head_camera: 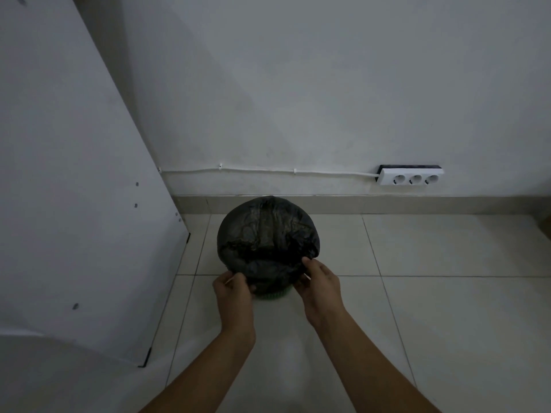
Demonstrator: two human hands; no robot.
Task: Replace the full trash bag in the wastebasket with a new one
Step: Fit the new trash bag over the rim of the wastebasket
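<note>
A black trash bag (267, 234) lines a small green wastebasket (272, 296) on the tiled floor near the wall. The bag's edge is folded over the rim and hides most of the basket; only a strip of green shows low at the front. My left hand (234, 289) pinches the bag's near edge at the front left. My right hand (320, 283) pinches the same edge at the front right. What lies inside the bag is too dark to tell.
A white panel (74, 189) leans along the left, close to the basket. On the wall at the right sits a white power strip (410, 177), its cable (268, 169) clipped along the wall. Pale floor tiles (447, 308) stretch to the right and front.
</note>
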